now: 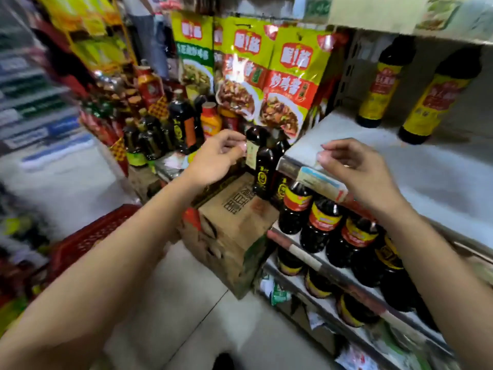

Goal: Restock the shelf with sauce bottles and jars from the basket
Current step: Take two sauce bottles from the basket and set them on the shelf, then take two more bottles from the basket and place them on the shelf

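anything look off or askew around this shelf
The price-tag strip on the white shelf's front edge sits crooked, angled away from the edge. The cardboard box on the floor beside it looks scuffed and dented.

the white shelf (373, 166) carries two dark bottles (378, 84) with yellow labels, upright near its back. the lower shelf (301, 252) holds a row of red-labelled bottles (324, 225). on the floor (186, 303) sit a cardboard box (234, 231) and a red basket (88, 236).
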